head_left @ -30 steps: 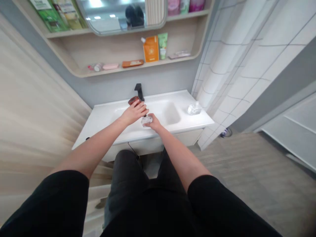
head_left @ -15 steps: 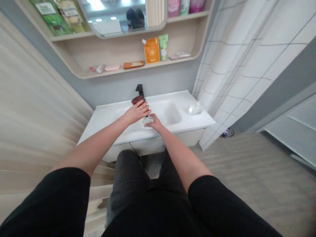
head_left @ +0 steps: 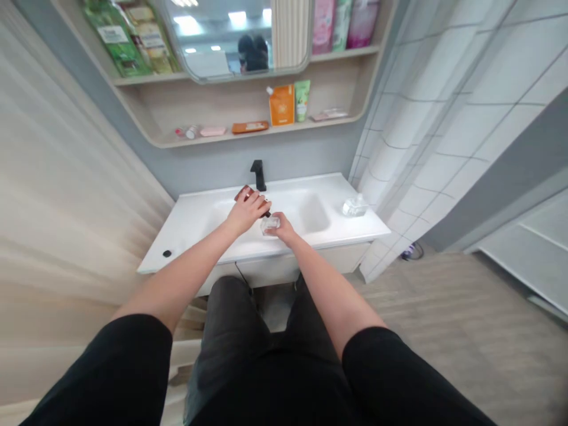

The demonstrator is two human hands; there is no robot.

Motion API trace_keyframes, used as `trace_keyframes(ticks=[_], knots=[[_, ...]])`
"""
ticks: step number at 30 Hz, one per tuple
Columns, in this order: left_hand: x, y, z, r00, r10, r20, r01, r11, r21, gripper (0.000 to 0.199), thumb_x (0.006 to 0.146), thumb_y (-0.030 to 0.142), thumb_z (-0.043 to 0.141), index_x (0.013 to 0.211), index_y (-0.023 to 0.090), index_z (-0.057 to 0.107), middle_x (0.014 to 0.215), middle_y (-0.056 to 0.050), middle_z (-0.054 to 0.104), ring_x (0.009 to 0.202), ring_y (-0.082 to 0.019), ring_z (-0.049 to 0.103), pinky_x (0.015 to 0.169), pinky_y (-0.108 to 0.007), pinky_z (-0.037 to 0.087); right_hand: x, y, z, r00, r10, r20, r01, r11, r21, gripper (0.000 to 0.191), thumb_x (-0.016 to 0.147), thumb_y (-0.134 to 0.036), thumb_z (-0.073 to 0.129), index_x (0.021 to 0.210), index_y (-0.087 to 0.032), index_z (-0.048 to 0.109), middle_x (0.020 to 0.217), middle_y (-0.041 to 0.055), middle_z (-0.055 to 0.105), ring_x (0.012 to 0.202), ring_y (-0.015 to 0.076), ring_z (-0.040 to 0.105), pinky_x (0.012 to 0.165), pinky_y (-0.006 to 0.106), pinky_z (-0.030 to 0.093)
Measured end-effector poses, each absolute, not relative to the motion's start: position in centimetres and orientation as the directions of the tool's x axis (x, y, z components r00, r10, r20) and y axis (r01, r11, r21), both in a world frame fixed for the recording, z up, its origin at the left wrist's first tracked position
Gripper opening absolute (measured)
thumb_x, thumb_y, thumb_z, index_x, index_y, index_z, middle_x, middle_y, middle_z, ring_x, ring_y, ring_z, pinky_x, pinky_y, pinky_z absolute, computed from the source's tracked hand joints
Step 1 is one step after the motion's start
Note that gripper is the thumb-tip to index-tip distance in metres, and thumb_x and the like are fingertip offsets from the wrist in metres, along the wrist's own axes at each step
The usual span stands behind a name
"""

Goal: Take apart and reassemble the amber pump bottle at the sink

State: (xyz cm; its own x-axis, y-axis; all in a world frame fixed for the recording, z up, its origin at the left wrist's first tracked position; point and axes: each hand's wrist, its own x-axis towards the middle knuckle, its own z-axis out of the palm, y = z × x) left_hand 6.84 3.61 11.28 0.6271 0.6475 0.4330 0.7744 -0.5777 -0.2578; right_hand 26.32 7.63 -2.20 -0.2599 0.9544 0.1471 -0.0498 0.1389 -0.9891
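Note:
My left hand (head_left: 247,213) is wrapped round a brown bottle (head_left: 245,191), which tilts so its dark neck points down to the right. Just below that neck, my right hand (head_left: 283,228) holds a small clear glass bottle (head_left: 270,224) over the front of the white sink (head_left: 314,212). The bottle's neck is at or very near the opening of the clear one; whether they touch I cannot tell, nor can I see liquid flowing. A small black cap (head_left: 167,253) lies on the counter's left end. Another clear bottle (head_left: 354,206) stands on the right end.
Behind the sink rises a black faucet (head_left: 258,175). Above it, a wall shelf (head_left: 177,141) carries an orange pouch (head_left: 282,105), a green tube (head_left: 302,100) and several bottles beside a mirror (head_left: 239,41). A curtain (head_left: 66,177) hangs at left, a tiled wall (head_left: 417,195) at right.
The brown bottle has tipped, its neck now lower toward the clear bottle. My view has shifted slightly, so the black cap on the counter is now visible.

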Motion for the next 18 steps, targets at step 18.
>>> trace_keyframes(ticks=[18], knots=[[-12.2,0.2,10.6,-0.619,0.664,0.421,0.716,0.255,0.650,0.077,0.081,0.050,0.094,0.146,0.024,0.062,0.143,-0.016,0.076,0.134,-0.036,0.073,0.114,-0.047,0.056,26.6,7.7,-2.8,-0.335,0.933,0.135,-0.073,0.116,-0.990,0.078,0.054,-0.042,0.097,0.120,-0.030,0.056,0.098,-0.0040,0.068,0.089,0.0231,0.069,0.088,0.042,0.060]])
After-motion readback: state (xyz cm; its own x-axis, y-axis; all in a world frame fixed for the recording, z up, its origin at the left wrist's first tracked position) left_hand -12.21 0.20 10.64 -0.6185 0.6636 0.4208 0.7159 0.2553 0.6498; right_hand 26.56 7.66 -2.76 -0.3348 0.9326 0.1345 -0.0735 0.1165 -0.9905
